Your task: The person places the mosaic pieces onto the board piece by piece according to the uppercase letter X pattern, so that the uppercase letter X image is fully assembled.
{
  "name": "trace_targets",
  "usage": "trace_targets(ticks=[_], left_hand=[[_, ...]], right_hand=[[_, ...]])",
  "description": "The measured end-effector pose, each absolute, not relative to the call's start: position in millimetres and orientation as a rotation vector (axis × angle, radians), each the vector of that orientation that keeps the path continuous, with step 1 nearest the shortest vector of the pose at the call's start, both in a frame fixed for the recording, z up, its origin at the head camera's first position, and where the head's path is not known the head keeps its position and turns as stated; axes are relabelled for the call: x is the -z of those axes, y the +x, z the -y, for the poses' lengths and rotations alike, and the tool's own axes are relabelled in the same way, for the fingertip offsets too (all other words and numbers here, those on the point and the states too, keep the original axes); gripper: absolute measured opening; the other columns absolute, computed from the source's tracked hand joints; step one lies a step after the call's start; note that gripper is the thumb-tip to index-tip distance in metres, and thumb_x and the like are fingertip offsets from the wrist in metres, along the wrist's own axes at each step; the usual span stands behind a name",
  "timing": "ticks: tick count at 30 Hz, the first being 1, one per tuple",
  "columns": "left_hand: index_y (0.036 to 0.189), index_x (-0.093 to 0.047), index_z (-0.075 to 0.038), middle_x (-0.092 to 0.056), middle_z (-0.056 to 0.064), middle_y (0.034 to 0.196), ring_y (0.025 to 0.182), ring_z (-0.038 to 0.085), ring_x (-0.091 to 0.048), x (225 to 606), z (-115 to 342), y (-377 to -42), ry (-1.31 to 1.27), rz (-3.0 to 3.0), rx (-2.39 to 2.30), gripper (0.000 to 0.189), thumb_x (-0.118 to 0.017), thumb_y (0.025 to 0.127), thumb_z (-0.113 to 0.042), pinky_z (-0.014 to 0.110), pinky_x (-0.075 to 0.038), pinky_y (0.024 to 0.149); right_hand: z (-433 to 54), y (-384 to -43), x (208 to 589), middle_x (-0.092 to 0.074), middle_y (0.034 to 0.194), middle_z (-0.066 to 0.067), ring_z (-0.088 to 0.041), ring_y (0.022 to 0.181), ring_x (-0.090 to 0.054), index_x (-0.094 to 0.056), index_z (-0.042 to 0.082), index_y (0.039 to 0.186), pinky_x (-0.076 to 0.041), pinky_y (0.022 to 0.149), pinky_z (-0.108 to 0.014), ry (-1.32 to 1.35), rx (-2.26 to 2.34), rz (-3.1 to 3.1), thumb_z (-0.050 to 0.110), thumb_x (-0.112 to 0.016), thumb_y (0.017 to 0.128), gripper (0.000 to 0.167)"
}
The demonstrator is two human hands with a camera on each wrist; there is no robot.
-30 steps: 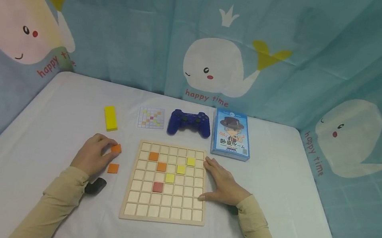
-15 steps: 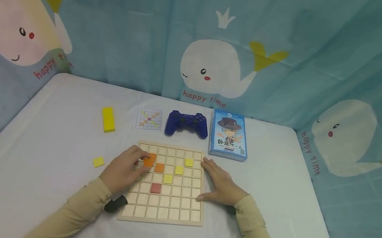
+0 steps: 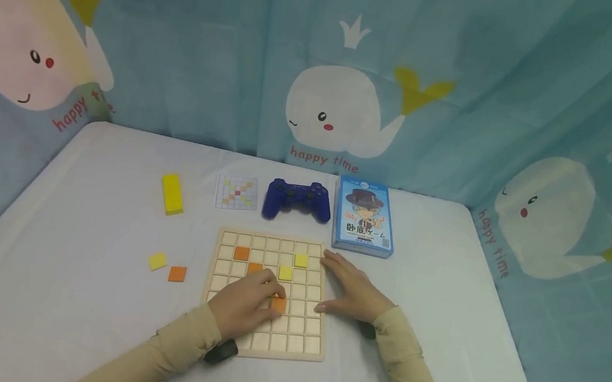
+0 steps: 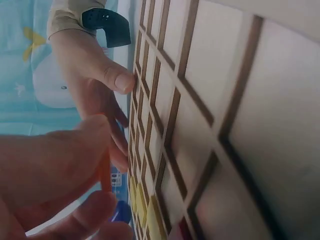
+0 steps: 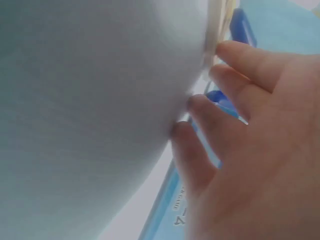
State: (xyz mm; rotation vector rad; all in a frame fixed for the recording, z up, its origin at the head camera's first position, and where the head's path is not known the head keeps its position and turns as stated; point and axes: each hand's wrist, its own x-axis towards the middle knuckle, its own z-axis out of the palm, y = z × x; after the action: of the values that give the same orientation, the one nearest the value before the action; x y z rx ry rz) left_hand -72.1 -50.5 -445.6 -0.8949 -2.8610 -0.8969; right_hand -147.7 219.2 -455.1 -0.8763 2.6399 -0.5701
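Observation:
Thumb and fingers of my left hand [image 3: 246, 302] pinch an orange square tile [image 3: 278, 305] over the lower middle of a wooden grid board [image 3: 294, 343]. In the left wrist view the tile [image 4: 105, 170] is seen edge-on, held above the cells. My right hand [image 3: 355, 293] rests along the board's right edge, fingers spread and fairly straight. On the board lie an orange tile [image 3: 241, 253], a second orange tile [image 3: 254, 267] partly covered by the left hand, and yellow tiles [image 3: 301, 260]. A red tile [image 4: 181, 231] shows in the left wrist view; the hand hides it from the head view.
Left of the board lie a loose yellow tile [image 3: 157, 261] and an orange tile [image 3: 177, 274]. Behind are a yellow block [image 3: 172, 194], a card with a coloured grid pattern [image 3: 237, 193], a blue game controller [image 3: 297, 200] and a blue game box [image 3: 365, 217].
My left hand has carried the orange tile from the left of the board rightward, over the upper-left cells, to the lower middle. The right hand has stayed at the board's edge.

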Motion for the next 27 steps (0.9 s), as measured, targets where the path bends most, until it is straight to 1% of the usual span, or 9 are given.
trace_targets(ticks=[1, 5, 8, 14, 20, 27], left_hand=[[0.104, -0.067, -0.013, -0.055, -0.004, 0.098, 0.08, 0.007, -0.051, 447, 49, -72, -0.894, 2.872, 0.877, 0.026, -0.074, 0.083, -0.027, 0.027, -0.05, 0.074], [0.103, -0.068, -0.012, -0.055, -0.003, 0.095, 0.077, 0.008, -0.051, 450, 45, -73, -0.885, 2.905, 0.832, 0.026, -0.075, 0.082, -0.025, 0.026, -0.049, 0.07], [0.103, -0.068, -0.011, -0.055, -0.003, 0.094, 0.076, 0.009, -0.051, 452, 45, -73, -0.882, 2.913, 0.815, 0.026, -0.075, 0.082, -0.026, 0.026, -0.049, 0.068], [0.104, -0.068, -0.012, -0.055, -0.004, 0.094, 0.077, 0.008, -0.052, 455, 41, -77, -0.867, 2.931, 0.802, 0.027, -0.074, 0.083, -0.028, 0.026, -0.049, 0.069], [0.104, -0.069, -0.012, -0.053, -0.005, 0.092, 0.073, 0.008, -0.049, 455, 39, -80, -0.887, 2.928, 0.784, 0.027, -0.075, 0.082, -0.026, 0.024, -0.047, 0.065], [0.103, -0.07, -0.013, -0.059, -0.003, 0.096, 0.084, 0.013, -0.059, 455, 37, -81, -0.893, 2.948, 0.764, 0.027, -0.076, 0.081, -0.028, 0.029, -0.051, 0.073]], right_hand=[[-220, -147, 456, -0.022, 0.158, -0.003, -0.025, 0.146, -0.02, -0.031, 0.014, 0.149, -0.024, 0.112, -0.055, -0.874, 0.574, -2.638, 0.056, -0.075, 0.072, 0.098], [-221, -147, 461, -0.022, 0.158, -0.003, -0.027, 0.146, -0.019, -0.033, 0.013, 0.148, -0.025, 0.11, -0.058, -0.9, 0.602, -2.641, 0.056, -0.074, 0.073, 0.096], [-221, -147, 463, -0.02, 0.159, -0.003, -0.028, 0.146, -0.018, -0.033, 0.012, 0.148, -0.026, 0.11, -0.057, -0.923, 0.596, -2.641, 0.056, -0.073, 0.074, 0.095], [-223, -147, 463, -0.018, 0.159, -0.003, -0.029, 0.146, -0.017, -0.031, 0.011, 0.149, -0.025, 0.11, -0.058, -0.933, 0.588, -2.643, 0.055, -0.073, 0.075, 0.095], [-224, -147, 462, -0.016, 0.16, -0.001, -0.027, 0.147, -0.015, -0.03, 0.013, 0.15, -0.024, 0.11, -0.058, -0.91, 0.585, -2.635, 0.056, -0.071, 0.076, 0.095], [-223, -146, 460, -0.017, 0.16, -0.003, -0.028, 0.147, -0.015, -0.03, 0.011, 0.15, -0.025, 0.109, -0.06, -0.917, 0.6, -2.623, 0.054, -0.072, 0.077, 0.094]])
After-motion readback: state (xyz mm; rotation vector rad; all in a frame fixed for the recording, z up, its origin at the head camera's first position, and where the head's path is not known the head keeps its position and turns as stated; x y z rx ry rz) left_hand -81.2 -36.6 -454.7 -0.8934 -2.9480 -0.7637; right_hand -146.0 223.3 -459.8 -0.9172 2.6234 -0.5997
